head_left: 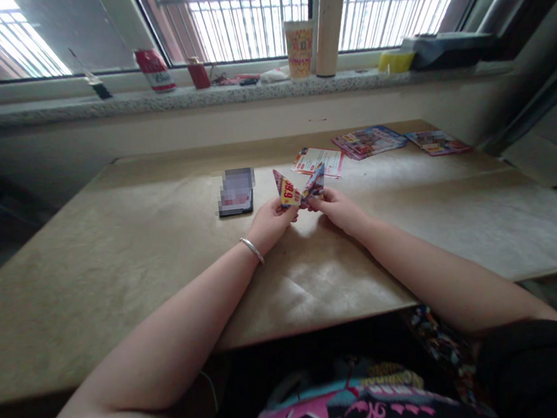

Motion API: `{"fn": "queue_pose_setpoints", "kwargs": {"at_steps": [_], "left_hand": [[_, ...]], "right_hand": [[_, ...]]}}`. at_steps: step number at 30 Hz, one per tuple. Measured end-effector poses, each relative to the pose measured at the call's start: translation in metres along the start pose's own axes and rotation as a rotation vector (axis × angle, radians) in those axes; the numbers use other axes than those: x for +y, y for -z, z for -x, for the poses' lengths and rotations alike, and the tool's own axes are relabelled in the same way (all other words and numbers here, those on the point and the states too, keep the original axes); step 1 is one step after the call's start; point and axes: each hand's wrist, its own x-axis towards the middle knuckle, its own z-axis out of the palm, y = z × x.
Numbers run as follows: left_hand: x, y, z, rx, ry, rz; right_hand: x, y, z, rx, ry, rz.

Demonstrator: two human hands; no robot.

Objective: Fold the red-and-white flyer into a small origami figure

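Above the table's middle I hold a piece of folded printed paper (289, 193), its two pointed ends standing up to the left and right. My left hand (274, 219) pinches the paper's lower left part, and a silver bangle circles that wrist. On the other side, my right hand (331, 206) is closed on the lower right part. Yellow and red print with numbers shows on the left flap. Fingers cover the paper's lower middle. Just behind it lies a flat printed flyer (321, 162), partly hidden by the folded paper.
A phone (236, 192) lies left of my hands on the table (114, 268). Stacked colourful flyers (370, 141) and another small pile (438, 142) lie at the back right. On the windowsill stand a red can (155, 70), a paper cup (300, 49) and a yellow item (395, 61).
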Motion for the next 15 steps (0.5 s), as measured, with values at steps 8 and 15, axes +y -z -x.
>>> {"fn": "queue_pose_setpoints", "kwargs": {"at_steps": [8,15], "left_hand": [[-0.0034,0.0029,-0.0018,-0.100,0.026,0.036],[-0.0045,0.0034,-0.0015,-0.130,0.018,0.022]], "right_hand": [[-0.0029,0.0030,0.0025,-0.125,0.006,-0.036],[0.0014,0.0053,0.0042,-0.196,0.052,0.076]]}}
